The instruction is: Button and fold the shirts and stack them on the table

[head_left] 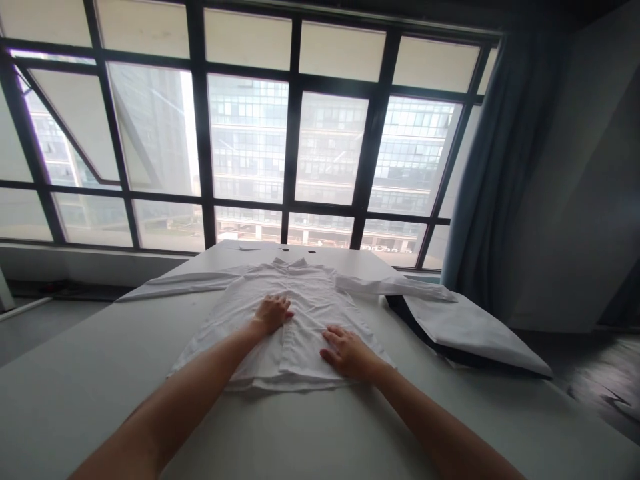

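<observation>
A white long-sleeved button-up shirt (305, 287) lies face up on the white table, its collar at the far end and its sleeves stretched out to both sides. Beside the button placket, on the middle of the shirt front, rests my left hand (273, 313), fingers slightly bent and pointing right. My right hand (349, 353) lies palm down on the lower right part of the shirt, with its fingers spread. Wrinkles run across the fabric around both hands. The shirt's hem is nearest to me.
The white table (125, 373) extends toward a large gridded window (250, 140). A white and black folded item (470, 327) lies at the right, touching the right cuff. Behind it hangs a blue-grey curtain (490, 187). Something blurred and patterned (610, 373) is at the far right.
</observation>
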`<action>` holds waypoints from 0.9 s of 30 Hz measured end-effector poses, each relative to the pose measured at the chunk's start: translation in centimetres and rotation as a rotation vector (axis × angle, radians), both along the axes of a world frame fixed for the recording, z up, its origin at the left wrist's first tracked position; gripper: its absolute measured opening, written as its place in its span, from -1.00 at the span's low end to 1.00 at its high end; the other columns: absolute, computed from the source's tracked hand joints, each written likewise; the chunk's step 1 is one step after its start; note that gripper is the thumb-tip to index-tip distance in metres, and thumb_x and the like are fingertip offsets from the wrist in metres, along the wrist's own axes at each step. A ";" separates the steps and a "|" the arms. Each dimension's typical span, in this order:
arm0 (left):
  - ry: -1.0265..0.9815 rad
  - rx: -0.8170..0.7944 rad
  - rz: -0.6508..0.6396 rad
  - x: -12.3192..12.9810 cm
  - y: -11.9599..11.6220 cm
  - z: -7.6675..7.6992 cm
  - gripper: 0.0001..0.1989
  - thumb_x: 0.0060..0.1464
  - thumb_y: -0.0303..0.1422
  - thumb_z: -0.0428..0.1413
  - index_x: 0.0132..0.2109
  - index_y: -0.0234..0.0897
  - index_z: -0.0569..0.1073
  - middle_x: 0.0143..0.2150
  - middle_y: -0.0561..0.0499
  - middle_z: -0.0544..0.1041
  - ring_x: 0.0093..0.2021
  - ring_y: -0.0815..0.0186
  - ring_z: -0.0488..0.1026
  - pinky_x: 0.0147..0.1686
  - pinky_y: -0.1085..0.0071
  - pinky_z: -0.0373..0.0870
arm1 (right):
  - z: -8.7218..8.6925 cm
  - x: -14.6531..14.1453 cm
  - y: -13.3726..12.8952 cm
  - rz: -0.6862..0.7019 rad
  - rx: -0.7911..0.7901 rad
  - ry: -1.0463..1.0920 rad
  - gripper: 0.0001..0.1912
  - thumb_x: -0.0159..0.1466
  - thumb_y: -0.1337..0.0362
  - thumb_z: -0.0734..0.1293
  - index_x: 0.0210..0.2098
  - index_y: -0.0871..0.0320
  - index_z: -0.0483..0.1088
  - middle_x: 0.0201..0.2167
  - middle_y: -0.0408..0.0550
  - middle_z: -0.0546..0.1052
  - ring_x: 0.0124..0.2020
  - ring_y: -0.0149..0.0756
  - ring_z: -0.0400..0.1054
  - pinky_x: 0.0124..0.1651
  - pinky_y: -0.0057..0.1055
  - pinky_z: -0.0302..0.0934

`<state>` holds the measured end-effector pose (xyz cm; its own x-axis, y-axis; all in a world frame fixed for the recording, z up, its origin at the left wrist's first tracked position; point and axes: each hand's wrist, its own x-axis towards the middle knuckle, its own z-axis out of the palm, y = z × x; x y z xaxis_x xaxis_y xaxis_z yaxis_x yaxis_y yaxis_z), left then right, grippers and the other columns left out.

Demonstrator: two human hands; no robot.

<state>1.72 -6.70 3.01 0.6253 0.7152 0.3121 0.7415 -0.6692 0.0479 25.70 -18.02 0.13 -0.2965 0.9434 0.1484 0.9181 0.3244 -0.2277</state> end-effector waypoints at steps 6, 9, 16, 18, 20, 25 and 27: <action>0.065 -0.028 -0.036 -3.3 -6.3 -0.2 -0.81 0.26 -0.31 0.08 -0.22 -0.30 0.55 -0.14 -0.15 0.55 -0.12 0.14 0.50 -0.10 0.23 0.43 | 0.8 0.7 -0.1 0.040 -0.020 0.014 -0.34 0.33 -0.08 0.23 0.27 0.21 0.32 0.33 0.24 0.24 0.35 0.10 0.09 0.32 0.03 0.01; 0.015 -0.147 -0.174 -5.9 -9.3 0.1 -0.80 0.21 -0.21 0.14 -0.16 -0.22 0.56 -0.12 -0.08 0.55 -0.10 0.16 0.49 -0.14 0.31 0.41 | 1.5 0.2 -1.1 0.125 0.048 0.082 -0.47 0.32 0.03 0.29 0.16 0.22 0.43 0.24 0.23 0.37 0.21 0.02 0.29 0.25 -0.09 0.16; -0.034 -0.239 -0.220 -7.4 -11.6 0.5 -0.81 0.14 -0.22 0.22 -0.15 -0.21 0.57 -0.13 -0.06 0.55 -0.13 0.18 0.48 -0.15 0.35 0.36 | 2.7 -3.1 -3.7 0.275 0.118 0.162 -0.62 0.23 0.07 0.41 -0.03 0.12 0.54 0.04 0.08 0.53 0.00 -0.09 0.44 0.05 -0.23 0.30; -0.031 -0.211 -0.228 -7.1 -11.6 0.5 -0.84 0.22 -0.28 0.13 -0.20 -0.23 0.57 -0.17 -0.06 0.56 -0.17 0.22 0.49 -0.18 0.38 0.36 | 2.8 -3.9 -4.0 0.242 0.144 0.128 -0.70 0.26 0.15 0.39 -0.07 0.13 0.56 -0.01 0.07 0.55 -0.05 -0.11 0.46 0.03 -0.23 0.30; -0.027 -0.172 -0.234 -6.9 -11.6 0.5 -0.78 0.27 -0.33 0.03 -0.23 -0.25 0.57 -0.20 -0.07 0.56 -0.20 0.25 0.49 -0.19 0.40 0.36 | 2.9 -4.5 -4.1 0.247 0.152 0.096 -0.74 0.26 0.17 0.38 -0.10 0.13 0.56 -0.05 0.06 0.57 -0.08 -0.12 0.47 0.01 -0.23 0.29; -0.026 -0.173 -0.224 -6.8 -11.8 0.3 -0.88 0.17 -0.28 0.18 -0.21 -0.19 0.57 -0.15 -0.02 0.58 -0.13 0.21 0.50 -0.16 0.38 0.37 | 2.5 -5.2 -4.1 0.330 0.169 0.043 -0.80 0.34 0.18 0.31 -0.25 0.11 0.55 -0.16 0.01 0.59 -0.15 -0.19 0.46 -0.09 -0.31 0.26; -0.004 -0.164 -0.218 -6.6 -11.9 0.4 -0.89 0.16 -0.27 0.19 -0.22 -0.19 0.56 -0.16 -0.02 0.58 -0.13 0.20 0.50 -0.17 0.37 0.37 | 2.3 -5.5 -4.0 0.311 0.210 0.017 -0.77 0.37 0.25 0.23 -0.31 0.15 0.50 -0.23 0.02 0.58 -0.22 -0.22 0.45 -0.14 -0.33 0.24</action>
<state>-4.86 -18.64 3.40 0.7694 0.6048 0.2056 0.5800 -0.7963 0.1718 20.15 -22.00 2.41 -0.5603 0.7568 0.3366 0.7648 0.6288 -0.1406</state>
